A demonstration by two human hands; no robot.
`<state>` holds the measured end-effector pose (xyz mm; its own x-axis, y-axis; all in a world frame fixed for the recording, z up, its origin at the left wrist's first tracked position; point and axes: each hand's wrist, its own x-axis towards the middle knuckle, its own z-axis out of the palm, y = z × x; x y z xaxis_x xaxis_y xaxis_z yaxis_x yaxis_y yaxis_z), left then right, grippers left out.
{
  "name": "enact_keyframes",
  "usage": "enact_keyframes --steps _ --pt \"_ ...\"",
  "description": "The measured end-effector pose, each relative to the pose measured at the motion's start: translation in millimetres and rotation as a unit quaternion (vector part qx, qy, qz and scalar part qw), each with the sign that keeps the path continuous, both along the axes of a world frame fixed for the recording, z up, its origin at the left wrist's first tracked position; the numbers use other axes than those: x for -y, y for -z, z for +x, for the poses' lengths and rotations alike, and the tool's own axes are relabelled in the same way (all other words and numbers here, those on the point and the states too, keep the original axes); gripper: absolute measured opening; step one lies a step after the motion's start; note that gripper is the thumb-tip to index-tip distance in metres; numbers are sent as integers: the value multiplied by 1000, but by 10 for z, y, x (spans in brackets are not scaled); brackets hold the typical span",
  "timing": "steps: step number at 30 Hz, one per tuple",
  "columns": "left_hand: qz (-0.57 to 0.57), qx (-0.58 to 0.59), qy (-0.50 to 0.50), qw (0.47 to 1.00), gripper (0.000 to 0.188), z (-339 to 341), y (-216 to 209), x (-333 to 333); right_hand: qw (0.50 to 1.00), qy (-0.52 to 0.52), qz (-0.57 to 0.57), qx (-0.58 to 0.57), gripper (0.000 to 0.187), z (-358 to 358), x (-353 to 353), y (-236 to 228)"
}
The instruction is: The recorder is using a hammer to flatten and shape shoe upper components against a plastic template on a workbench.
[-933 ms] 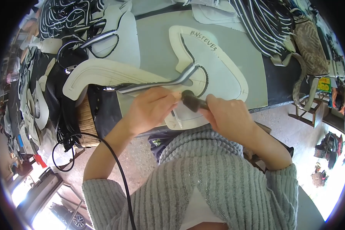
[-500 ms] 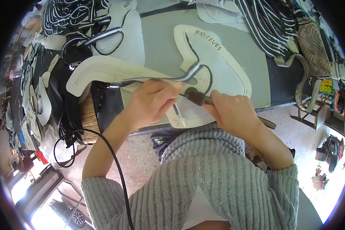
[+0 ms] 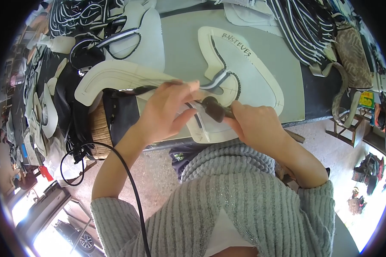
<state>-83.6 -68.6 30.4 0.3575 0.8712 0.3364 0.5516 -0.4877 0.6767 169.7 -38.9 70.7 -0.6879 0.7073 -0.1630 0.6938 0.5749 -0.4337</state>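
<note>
Grips dark hammer (image 3: 214, 111) above cream template (image 3: 206, 47) with right hand (image 3: 256, 128), curling fingers round handle (image 3: 228, 113); points head toward left hand (image 3: 165, 113), with long axis roughly crosswise. Parts left thumb from fingers beside striped strip (image 3: 219, 78).

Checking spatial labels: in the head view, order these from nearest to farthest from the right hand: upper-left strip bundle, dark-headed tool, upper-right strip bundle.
1. Dark-headed tool: held in the right hand.
2. Upper-right strip bundle: beyond the hand, rightward.
3. Upper-left strip bundle: far back, well leftward.
</note>
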Motion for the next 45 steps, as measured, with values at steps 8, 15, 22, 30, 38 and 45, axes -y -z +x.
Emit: enact_keyframes --steps 8,15,22,30,38,45 --pt "71 -63 60 994 43 -91 100 7 1000 1 -6 -4 36 1 -90 -129" --pt "101 -11 35 994 40 -75 176 36 999 -18 -4 38 37 -152 -118 -176" --pt "-7 -58 31 998 70 -136 -6 -46 999 -14 -36 2 35 28 -119 -33" --pt "17 -58 -55 997 68 590 39 -32 946 249 -59 -201 26 466 -60 -102" --pt "-7 26 -72 997 46 685 146 -102 980 193 -4 -48 31 657 39 70" --pt "51 32 -30 998 40 655 189 -101 997 67 18 15 33 452 -34 -69"
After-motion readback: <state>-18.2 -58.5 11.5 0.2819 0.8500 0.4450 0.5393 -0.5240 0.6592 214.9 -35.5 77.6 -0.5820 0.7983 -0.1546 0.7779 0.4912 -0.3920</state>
